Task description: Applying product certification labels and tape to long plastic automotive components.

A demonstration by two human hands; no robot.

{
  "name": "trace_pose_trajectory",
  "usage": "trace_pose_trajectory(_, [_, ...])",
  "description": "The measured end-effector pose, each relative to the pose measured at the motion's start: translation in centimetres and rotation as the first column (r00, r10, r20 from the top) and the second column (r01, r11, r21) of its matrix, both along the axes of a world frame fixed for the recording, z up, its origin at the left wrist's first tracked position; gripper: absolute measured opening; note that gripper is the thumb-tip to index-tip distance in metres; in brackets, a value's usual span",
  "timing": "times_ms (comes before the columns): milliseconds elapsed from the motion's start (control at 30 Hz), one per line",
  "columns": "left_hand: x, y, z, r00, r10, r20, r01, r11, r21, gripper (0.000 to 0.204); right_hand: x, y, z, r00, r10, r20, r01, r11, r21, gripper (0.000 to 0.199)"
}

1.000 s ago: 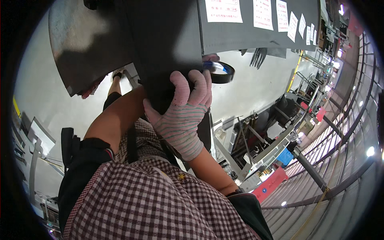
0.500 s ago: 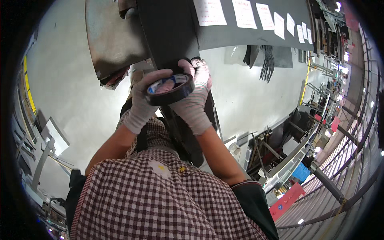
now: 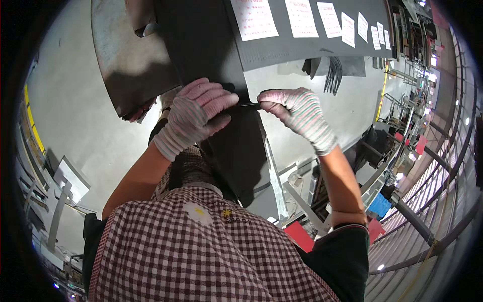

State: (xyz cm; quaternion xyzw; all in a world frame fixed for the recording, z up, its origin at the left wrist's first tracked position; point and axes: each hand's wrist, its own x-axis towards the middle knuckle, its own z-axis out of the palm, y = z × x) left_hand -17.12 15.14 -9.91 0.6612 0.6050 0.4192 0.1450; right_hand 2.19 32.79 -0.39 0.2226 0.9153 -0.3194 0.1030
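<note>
A short dark strip, which looks like black tape [image 3: 247, 104], spans the gap between my two gloved hands. My left hand [image 3: 193, 113] is closed, its thumb and fingertips at the strip's left end. Farther right, my right hand [image 3: 302, 116] pinches the other end between thumb and forefinger. Both wear striped white and pink gloves. The ring of the tape roll cannot be made out now; fingers may cover it. Beneath the hands lies a long black panel [image 3: 236, 156], with the strip held above it.
Several printed white sheets [image 3: 254, 19] lie on a dark surface at the top right. A brownish metal piece [image 3: 133, 65] stands left of the black panel. Black strips [image 3: 333, 75] lie on the floor beyond my right hand. Racks and a blue bin [image 3: 381, 205] are at the right.
My hands have moved apart, the right one to the right. The black tape roll, plain to see between them before, no longer shows; a thin dark strip now stretches there.
</note>
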Motion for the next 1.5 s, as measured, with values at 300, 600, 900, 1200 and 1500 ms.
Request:
trace_pose_trajectory(300, [-0.3, 0.6, 0.7, 1.000, 0.004, -0.022, -0.004, 1.000, -0.002, 0.039, -2.3, -0.6, -15.0, 0.891, -0.156, 0.425, 0.098, 0.983, 0.154, 0.019])
trace_pose_trajectory(600, [3.1, -1.7, 0.5, 0.171, 0.661, 0.730, -0.385, 0.727, -0.568, 0.073, 0.6, -6.2, -7.0, 0.748, -0.619, -0.240, 0.549, 0.779, -0.303, 0.028])
trace_pose_trajectory(900, [8.5, -7.1, 2.1, 0.442, 0.663, 0.604, -0.182, 0.726, -0.663, 0.070, 8.3, -9.3, -3.3, 0.846, -0.498, 0.193, 0.523, 0.844, -0.116, 0.033])
trace_pose_trajectory(1200, [7.6, -4.1, -0.6, 0.177, 0.688, 0.704, -0.311, 0.718, -0.623, 0.060, 1.8, -8.0, -8.7, 0.893, -0.445, 0.064, 0.436, 0.892, 0.119, 0.068])
trace_pose_trajectory(1500, [10.1, -6.2, 3.1, 0.137, 0.659, 0.740, -0.217, 0.749, -0.626, 0.067, 0.0, -8.4, -5.2, 0.892, -0.355, 0.278, 0.370, 0.929, 0.001, 0.086])
